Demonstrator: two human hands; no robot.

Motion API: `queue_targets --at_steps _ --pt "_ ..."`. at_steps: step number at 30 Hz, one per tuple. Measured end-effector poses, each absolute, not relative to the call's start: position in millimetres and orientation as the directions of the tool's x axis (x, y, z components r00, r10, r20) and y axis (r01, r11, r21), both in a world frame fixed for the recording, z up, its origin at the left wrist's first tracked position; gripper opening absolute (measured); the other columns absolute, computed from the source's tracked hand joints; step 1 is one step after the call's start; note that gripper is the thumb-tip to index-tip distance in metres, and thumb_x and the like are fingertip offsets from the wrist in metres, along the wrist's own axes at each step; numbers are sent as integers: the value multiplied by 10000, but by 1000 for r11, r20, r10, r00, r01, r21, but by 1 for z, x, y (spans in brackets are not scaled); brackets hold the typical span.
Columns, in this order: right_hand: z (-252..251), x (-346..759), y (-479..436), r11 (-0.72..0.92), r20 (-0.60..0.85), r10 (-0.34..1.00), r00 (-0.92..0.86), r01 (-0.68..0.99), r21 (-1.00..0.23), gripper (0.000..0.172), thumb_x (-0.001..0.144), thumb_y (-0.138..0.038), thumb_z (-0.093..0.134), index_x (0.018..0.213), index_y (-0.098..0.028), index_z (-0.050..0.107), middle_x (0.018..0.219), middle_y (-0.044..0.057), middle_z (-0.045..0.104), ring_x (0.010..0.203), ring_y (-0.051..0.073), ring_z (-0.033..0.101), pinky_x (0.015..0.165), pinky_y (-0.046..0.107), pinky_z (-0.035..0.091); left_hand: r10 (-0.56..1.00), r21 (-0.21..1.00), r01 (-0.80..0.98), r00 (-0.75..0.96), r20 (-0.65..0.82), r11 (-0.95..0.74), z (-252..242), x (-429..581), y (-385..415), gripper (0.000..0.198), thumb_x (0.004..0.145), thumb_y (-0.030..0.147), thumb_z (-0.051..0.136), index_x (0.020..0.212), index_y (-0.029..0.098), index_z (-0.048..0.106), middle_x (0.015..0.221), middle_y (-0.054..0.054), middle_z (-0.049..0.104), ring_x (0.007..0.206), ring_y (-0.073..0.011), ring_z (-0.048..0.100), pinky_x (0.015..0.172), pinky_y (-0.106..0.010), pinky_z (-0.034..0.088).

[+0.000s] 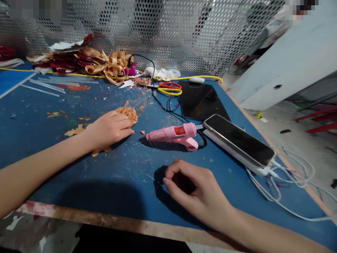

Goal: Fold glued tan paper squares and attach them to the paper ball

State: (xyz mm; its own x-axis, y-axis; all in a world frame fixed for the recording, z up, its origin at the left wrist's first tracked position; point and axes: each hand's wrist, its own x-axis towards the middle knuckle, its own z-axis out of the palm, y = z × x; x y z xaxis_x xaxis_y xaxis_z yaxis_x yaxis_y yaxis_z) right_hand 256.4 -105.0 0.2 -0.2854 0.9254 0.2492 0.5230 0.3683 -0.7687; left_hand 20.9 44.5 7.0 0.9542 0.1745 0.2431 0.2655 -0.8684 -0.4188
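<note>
My left hand (110,128) rests on the blue tabletop with its fingers bent and pressed together, against a small heap of orange-tan shredded bits (128,115). Whatever its fingertips hold, if anything, is hidden. Flat tan cut-out pieces (76,130) lie beside and under that wrist. My right hand (195,189) is curled near the front of the table, thumb and forefinger tips brought together; nothing can be made out between them. Between the hands lies a pink hot glue gun (173,135) on its side, with a dark nozzle pointing left and a small light glowing.
A phone (239,138) lies on a white block with white cables (279,179) at the right. Behind are a black tablet-like panel (201,100), red-and-yellow scissors (170,88), clear glue sticks (44,86) and gold ribbon (116,66). A perforated metal screen (168,38) borders the back.
</note>
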Motion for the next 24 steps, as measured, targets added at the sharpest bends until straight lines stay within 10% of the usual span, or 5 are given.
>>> queue_targets --at_steps 24 --pt "-1 259 -109 447 304 891 -338 527 -723 104 816 -140 544 733 -203 538 616 -42 584 493 64 492 466 180 396 600 166 593 678 426 -788 24 19 36 178 895 318 508 844 190 621 831 -23 681 804 -154 590 779 -266 424"
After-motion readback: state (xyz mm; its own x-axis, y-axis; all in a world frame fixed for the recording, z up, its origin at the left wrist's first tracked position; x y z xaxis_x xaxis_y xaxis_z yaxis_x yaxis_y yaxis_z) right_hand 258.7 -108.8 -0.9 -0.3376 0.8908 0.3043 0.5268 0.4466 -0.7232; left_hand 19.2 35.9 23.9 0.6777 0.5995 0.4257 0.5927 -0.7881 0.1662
